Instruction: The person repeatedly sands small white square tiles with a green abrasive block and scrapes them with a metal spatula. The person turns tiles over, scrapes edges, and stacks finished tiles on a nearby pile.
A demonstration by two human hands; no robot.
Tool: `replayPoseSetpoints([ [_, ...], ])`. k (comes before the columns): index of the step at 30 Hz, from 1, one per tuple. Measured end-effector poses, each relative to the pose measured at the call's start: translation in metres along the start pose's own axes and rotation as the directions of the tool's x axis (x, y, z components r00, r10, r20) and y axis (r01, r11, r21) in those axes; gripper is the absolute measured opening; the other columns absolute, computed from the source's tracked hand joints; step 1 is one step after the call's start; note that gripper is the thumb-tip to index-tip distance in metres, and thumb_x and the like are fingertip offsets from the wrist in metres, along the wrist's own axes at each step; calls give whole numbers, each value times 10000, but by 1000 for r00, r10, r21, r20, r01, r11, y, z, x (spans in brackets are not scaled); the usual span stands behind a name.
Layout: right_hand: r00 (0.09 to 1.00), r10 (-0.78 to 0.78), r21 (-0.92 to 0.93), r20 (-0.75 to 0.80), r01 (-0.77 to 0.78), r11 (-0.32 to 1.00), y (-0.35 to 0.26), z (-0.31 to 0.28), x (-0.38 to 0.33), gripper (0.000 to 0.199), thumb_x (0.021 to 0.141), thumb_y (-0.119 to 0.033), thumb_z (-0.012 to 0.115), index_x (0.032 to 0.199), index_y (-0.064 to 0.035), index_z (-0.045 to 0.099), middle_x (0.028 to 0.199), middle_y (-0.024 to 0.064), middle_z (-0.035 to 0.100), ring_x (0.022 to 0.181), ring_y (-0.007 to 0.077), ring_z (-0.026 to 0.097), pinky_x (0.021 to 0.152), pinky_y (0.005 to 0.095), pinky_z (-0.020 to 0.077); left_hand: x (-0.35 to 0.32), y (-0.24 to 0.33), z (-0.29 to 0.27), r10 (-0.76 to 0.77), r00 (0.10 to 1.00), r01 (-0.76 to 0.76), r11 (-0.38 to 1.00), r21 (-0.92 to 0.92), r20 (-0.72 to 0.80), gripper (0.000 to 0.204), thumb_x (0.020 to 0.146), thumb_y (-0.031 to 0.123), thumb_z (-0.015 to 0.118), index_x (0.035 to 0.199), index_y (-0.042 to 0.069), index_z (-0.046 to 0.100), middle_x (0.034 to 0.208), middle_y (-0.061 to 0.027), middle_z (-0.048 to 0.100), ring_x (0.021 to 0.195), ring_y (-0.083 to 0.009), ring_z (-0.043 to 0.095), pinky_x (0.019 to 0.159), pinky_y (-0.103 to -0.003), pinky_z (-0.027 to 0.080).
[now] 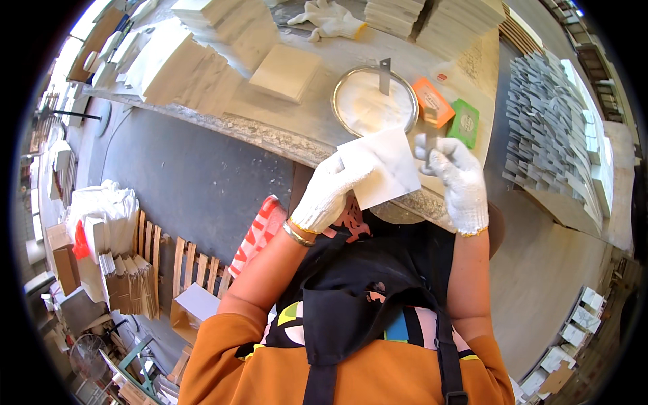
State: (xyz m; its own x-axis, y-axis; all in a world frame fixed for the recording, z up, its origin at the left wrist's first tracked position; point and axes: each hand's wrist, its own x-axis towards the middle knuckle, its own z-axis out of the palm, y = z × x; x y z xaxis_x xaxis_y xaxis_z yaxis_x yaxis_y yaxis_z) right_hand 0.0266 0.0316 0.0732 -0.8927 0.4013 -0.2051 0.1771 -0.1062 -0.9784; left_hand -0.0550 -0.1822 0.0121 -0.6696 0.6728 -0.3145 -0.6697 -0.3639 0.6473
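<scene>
My left hand (335,190), in a white knitted glove, grips a thin white square tile (386,167) by its left side, tilted over the table's near edge. My right hand (459,179), gloved the same way, is closed on a small narrow tool (431,133), blurred, with a brownish upper end; it looks like a scraper. The tool is just right of the tile. Beyond the tile lies a round metal-rimmed dish (364,111) of white paste or powder, with a dark flat blade (385,75) resting at its far side.
Right of the dish sit an orange box (433,101) and a green box (464,123). A square tile (286,71), tile stacks (182,64) and spare gloves (329,20) lie on the worktable. Many grey pieces (550,128) crowd another surface at right. Wooden pallets (196,264) stand lower left.
</scene>
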Motion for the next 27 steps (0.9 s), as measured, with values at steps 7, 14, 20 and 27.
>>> replayPoseSetpoints([
  [7, 995, 89, -315, -44, -98, 944, -22, 1, 25, 248, 977, -99, 649, 1213, -30, 682, 958, 37, 713, 787, 75, 628, 706, 229, 508, -2, 11, -19, -90, 996, 91, 992, 91, -19, 473, 917, 117, 709, 1344, -41, 578, 1212, -83, 682, 1090, -152, 641, 959, -317, 517],
  [14, 1000, 22, -455, -2, -20, 890, -10, 9, 48, 226, 960, -91, 645, 1155, -14, 729, 915, 22, 705, 760, 78, 610, 687, 234, 515, 9, 14, -24, -117, 993, 118, 990, 84, -14, 445, 920, 122, 692, 1319, -48, 592, 1192, -91, 682, 1049, -159, 656, 932, -314, 533],
  [20, 997, 66, -483, 39, -39, 875, -3, 9, 61, 231, 963, -99, 635, 1156, -7, 724, 877, 32, 684, 749, 72, 596, 642, 229, 497, 16, 19, -28, -108, 994, 109, 991, 71, -16, 450, 918, 138, 681, 1313, -58, 591, 1194, -106, 682, 1043, -171, 670, 921, -311, 545],
  [27, 991, 109, -422, 72, -69, 904, -3, 10, 66, 234, 955, -92, 628, 1147, -16, 737, 876, 20, 691, 747, 72, 605, 642, 235, 507, 19, 19, -30, -108, 994, 110, 992, 66, -28, 459, 914, 157, 685, 1311, -57, 595, 1193, -114, 686, 1047, -186, 678, 929, -325, 548],
])
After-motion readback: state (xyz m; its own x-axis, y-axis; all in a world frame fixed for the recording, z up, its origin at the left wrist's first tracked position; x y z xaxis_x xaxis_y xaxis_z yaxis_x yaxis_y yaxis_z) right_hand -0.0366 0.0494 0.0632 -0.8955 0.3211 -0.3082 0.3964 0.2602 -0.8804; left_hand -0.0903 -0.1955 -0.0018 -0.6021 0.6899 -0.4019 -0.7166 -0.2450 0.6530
